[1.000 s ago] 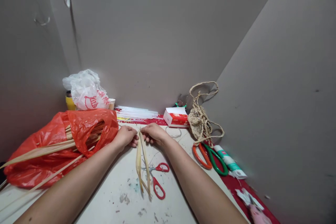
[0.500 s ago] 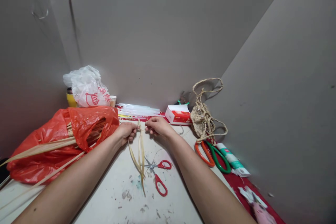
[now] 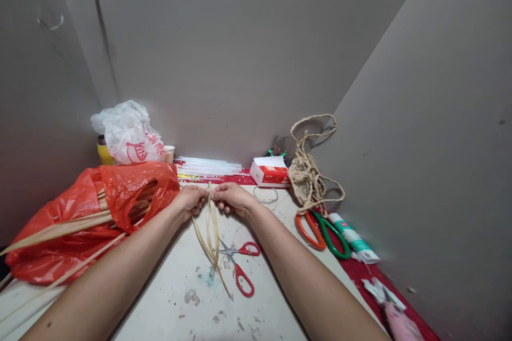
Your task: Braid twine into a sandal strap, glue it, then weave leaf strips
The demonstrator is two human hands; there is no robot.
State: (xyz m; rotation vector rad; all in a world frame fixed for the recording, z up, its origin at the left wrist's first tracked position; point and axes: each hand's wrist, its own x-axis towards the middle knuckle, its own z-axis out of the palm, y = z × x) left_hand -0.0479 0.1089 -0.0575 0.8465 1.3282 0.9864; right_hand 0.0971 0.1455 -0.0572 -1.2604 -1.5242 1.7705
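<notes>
Several pale, flat plant-fibre strips (image 3: pixel 214 229) hang from a bundled top end toward the scissors. My left hand (image 3: pixel 192 200) is closed, thumb and finger pinching the strips near their top. My right hand (image 3: pixel 232 198) pinches the same spot from the other side, its fingertips touching the bundle. A short tip sticks up between the two hands. Open on the white board (image 3: pixel 160 303) lies a pair of red-handled scissors (image 3: pixel 242 261), blades under or beside the loose strip ends.
A red plastic bag (image 3: pixel 60 218) of long strips is at left, a white bag (image 3: pixel 132 136) behind it. Clear sticks (image 3: pixel 208 165), a red-and-white box (image 3: pixel 270 173) and a wire ring (image 3: pixel 266 195) lie behind. Braided rope (image 3: pixel 306 181), orange and green handles (image 3: pixel 330 237) and a tube (image 3: pixel 354 240) are right.
My right hand has moved left and its fingers now meet the bundle beside my left hand. One strip's lower end has swung to the right.
</notes>
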